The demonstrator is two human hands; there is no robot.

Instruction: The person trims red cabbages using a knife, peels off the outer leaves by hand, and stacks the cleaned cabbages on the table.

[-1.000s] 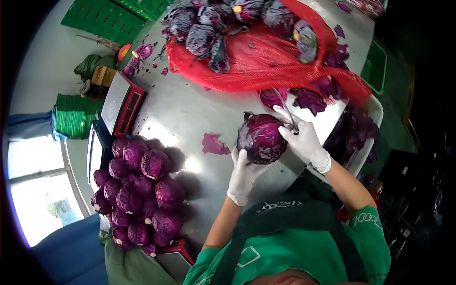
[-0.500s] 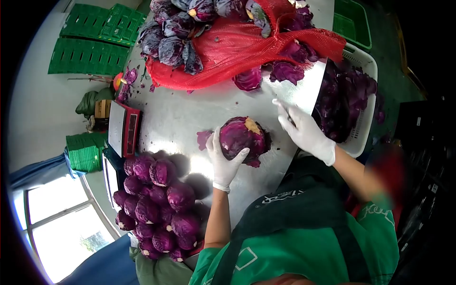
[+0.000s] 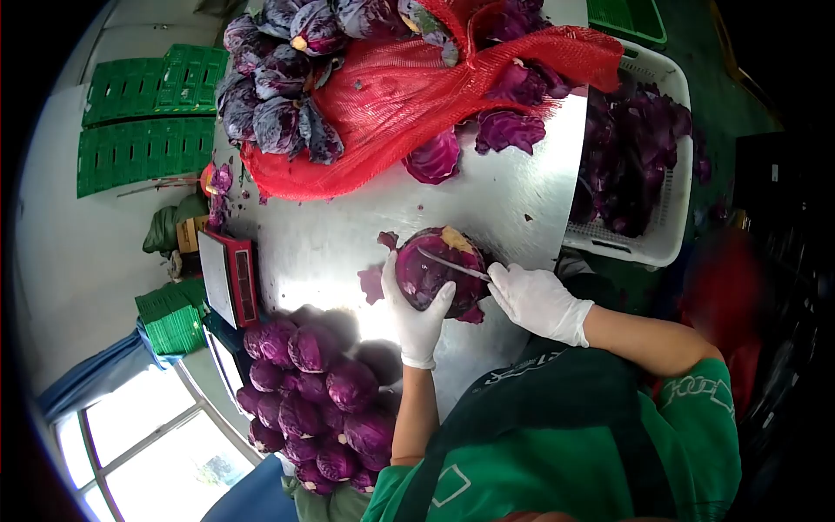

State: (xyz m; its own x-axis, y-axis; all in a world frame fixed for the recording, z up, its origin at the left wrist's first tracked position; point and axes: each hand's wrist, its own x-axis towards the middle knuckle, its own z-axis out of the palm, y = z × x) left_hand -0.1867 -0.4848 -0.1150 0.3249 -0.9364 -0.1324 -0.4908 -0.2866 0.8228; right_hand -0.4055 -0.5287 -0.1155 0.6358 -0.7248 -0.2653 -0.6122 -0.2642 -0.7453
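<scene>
A red cabbage (image 3: 426, 283) rests on the metal table (image 3: 348, 235), its pale cut stem tilted up and away from me. My left hand (image 3: 415, 315), in a white glove, grips its near left side with thumb and fingers spread around it. In my gloved right hand (image 3: 537, 302) is a knife (image 3: 454, 264), its thin blade lying across the top of the cabbage near the stem. Loose leaf pieces (image 3: 371, 284) lie beside the cabbage.
A pile of trimmed red cabbages (image 3: 322, 396) stands at the lower left, near a red scale (image 3: 231, 277). Untrimmed cabbages (image 3: 280, 122) and a red mesh sack (image 3: 374, 122) cover the far side. A white basket (image 3: 648, 248) of leaves stands at the right.
My right hand has moved left and down from beside the table's right part, bringing the knife onto the cabbage. My left hand stays on the cabbage. The whole view has shifted slightly.
</scene>
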